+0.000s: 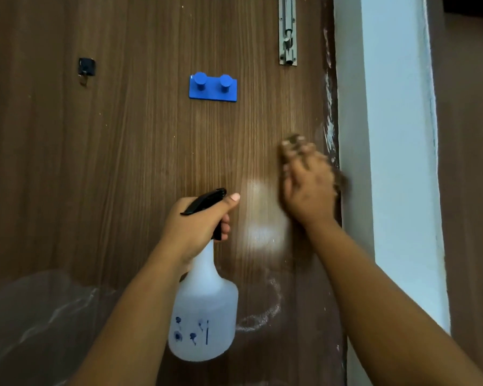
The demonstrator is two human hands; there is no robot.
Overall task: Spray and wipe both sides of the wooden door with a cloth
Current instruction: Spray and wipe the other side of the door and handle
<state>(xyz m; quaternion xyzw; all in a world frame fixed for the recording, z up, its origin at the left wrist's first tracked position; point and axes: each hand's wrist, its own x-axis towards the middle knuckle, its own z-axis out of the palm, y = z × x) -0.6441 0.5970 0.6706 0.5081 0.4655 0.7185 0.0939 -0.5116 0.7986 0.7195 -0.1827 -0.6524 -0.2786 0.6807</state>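
The brown wooden door (140,140) fills most of the head view. My left hand (198,221) grips a translucent white spray bottle (204,310) by its black trigger head, held upright in front of the door. My right hand (307,188) is blurred and pressed flat against the door near its right edge, holding a brownish cloth (292,139) that shows only above the fingertips and beside the hand. A pale wet patch (262,215) lies on the wood between my two hands.
A blue two-peg hook (213,87) and a small black hook (86,67) are fixed to the door. A metal slide bolt (287,32) sits at the top right. White door frame (396,162) runs down the right. Clear plastic sheet (34,319) lies at bottom left.
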